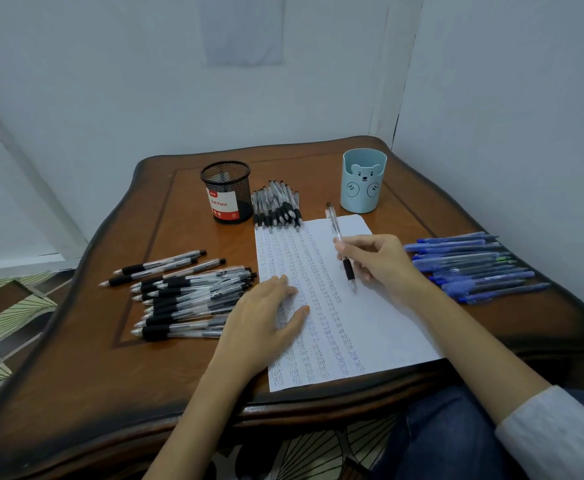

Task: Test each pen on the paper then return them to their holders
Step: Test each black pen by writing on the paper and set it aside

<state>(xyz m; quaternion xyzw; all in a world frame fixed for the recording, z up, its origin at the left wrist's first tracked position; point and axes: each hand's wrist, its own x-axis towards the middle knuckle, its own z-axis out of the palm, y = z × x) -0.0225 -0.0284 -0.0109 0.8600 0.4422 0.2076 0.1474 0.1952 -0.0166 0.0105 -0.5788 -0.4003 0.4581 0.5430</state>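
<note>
A white sheet of paper [363,327] covered in rows of small scribbles lies on the wooden table. My right hand [380,261] grips a clear pen with a black grip [335,225], its tip pointing down just above the paper. My left hand [266,317] rests flat on the sheet's left edge, fingers straight. Behind the paper stand a black mesh holder [226,192] with a red label and a light blue bear holder [363,181].
Several black-grip pens [186,292] lie in a pile left of the paper, and another bunch [276,206] lies beside the mesh holder. Several blue pens [470,265] lie at the right. The brown table [110,375] stands in a corner between two walls.
</note>
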